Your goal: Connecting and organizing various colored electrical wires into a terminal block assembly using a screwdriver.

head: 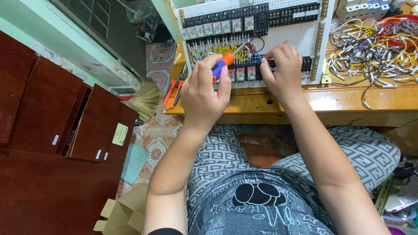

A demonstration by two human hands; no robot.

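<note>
My left hand [204, 89] is raised over the near edge of the wooden workbench [348, 102], fist curled around the orange-and-blue-handled screwdriver [223, 64], knuckles toward me, wrist bent slightly up. The metal shaft angles up and right toward the white perforated wiring panel [287, 37]; I cannot tell where its tip lands among the yellow and blue wires.

My right hand [283, 72] sits just right of it, back of the hand toward me, fingers bent down and pinched narrow against the row of black terminal blocks [307, 63] at the panel's near edge. What the fingertips grip, if anything, is hidden.

Both forearms run up from my lap, elbows near, grey patterned trousers between them.

Far right on the bench: a loose tangle of yellow and white cut wires [370, 52]. Left of the panel, red-handled pliers [174, 89] hang at the bench edge. Dark red wooden cabinet [52, 130] far left, straw broom [146, 98] beside it.
</note>
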